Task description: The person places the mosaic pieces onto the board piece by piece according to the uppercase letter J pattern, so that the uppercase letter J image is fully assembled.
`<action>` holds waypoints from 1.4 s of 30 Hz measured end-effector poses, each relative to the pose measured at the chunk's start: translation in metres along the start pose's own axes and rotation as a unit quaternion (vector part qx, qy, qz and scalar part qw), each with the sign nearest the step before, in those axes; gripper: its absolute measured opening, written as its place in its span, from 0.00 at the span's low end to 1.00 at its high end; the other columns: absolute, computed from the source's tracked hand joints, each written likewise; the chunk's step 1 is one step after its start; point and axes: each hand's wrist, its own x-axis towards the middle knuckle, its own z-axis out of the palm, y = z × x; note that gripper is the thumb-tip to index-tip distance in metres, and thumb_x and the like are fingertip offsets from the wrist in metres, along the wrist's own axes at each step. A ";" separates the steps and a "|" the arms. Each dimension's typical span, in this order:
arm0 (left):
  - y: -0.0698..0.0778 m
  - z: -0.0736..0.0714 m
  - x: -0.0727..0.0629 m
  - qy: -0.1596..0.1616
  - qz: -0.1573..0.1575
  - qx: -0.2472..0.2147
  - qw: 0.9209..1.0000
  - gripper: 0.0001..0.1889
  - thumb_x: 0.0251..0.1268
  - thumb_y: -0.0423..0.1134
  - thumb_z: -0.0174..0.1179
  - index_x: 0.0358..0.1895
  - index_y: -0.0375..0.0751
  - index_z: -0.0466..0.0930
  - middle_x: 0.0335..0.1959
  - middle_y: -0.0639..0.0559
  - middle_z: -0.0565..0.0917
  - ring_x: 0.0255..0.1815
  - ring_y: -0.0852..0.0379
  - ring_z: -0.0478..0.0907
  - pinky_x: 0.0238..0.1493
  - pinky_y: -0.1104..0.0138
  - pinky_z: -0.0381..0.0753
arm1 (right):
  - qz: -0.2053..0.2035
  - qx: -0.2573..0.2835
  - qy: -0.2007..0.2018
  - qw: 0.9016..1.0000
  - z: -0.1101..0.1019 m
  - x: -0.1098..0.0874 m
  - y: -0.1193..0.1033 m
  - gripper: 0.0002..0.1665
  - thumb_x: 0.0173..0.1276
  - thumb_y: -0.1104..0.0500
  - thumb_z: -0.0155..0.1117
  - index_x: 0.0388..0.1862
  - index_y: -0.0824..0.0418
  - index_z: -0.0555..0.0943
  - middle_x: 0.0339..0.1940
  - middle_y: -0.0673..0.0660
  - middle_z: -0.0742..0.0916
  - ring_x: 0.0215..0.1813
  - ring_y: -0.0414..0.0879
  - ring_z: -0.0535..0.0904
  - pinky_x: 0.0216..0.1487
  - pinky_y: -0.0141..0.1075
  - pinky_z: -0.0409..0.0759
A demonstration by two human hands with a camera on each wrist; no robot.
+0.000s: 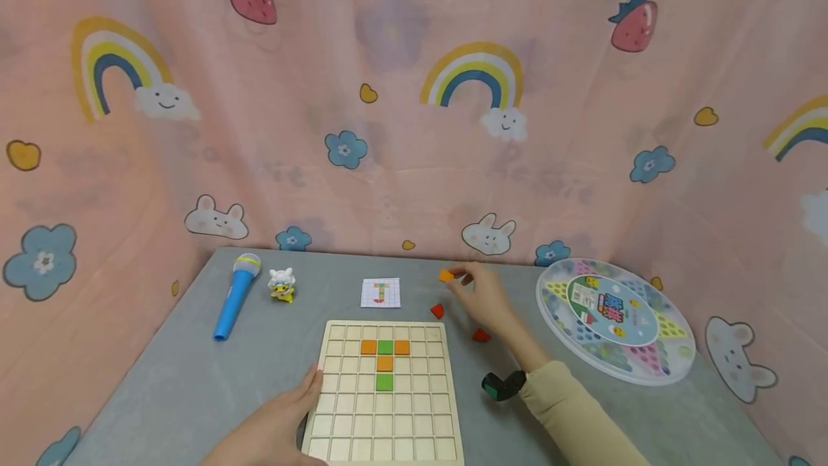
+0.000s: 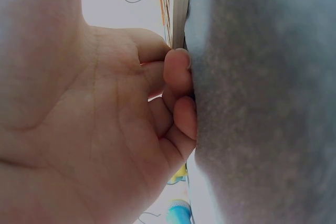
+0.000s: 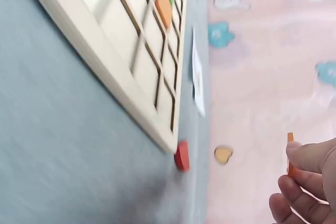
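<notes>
A pale wooden grid board (image 1: 352, 423) lies on the table, with orange and green square tiles (image 1: 384, 364) in a T shape in its cells. My left hand (image 1: 274, 419) holds the board at its left edge; in the left wrist view the curled fingers (image 2: 178, 72) meet the board's side down at the tabletop. Beyond the board's far right corner, my right hand (image 1: 481, 297) pinches an orange tile (image 3: 290, 153) between thumb and fingers, raised above the table. Two red pieces, one near the board's corner (image 1: 438, 311) and another red piece (image 1: 481, 335) under the right forearm, lie nearby.
Behind the board lies a pattern card (image 1: 381, 293). A blue toy microphone (image 1: 234, 300) and a small white-and-yellow figurine (image 1: 282, 285) are at the left. On the right lies a round game board (image 1: 614, 322). A pink printed curtain (image 1: 414, 193) hangs behind the table.
</notes>
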 end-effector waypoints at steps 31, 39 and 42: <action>0.022 -0.005 -0.011 0.025 0.019 0.000 1.000 0.75 0.43 0.66 0.83 0.83 0.23 0.47 0.85 0.27 0.49 0.79 0.26 0.62 0.70 0.33 0.68 | -0.021 0.122 -0.140 0.982 0.043 -0.106 -0.070 0.11 0.71 0.61 0.76 0.50 0.61 0.89 0.47 0.52 0.89 0.41 0.40 0.81 0.40 0.30 0.83; 0.019 -0.005 -0.014 0.015 0.001 -0.004 1.000 0.74 0.42 0.64 0.84 0.83 0.23 0.49 0.85 0.26 0.51 0.79 0.27 0.62 0.70 0.34 0.69 | -0.034 0.101 -0.183 0.977 0.046 -0.111 -0.075 0.10 0.72 0.59 0.75 0.49 0.60 0.89 0.44 0.49 0.87 0.40 0.37 0.79 0.40 0.29 0.81; 0.020 -0.006 -0.013 0.010 -0.002 -0.008 1.000 0.73 0.43 0.64 0.84 0.83 0.24 0.49 0.85 0.26 0.51 0.79 0.27 0.62 0.70 0.33 0.69 | -0.031 0.096 -0.205 0.973 0.047 -0.113 -0.076 0.10 0.71 0.59 0.76 0.48 0.58 0.88 0.42 0.46 0.86 0.39 0.34 0.78 0.41 0.29 0.80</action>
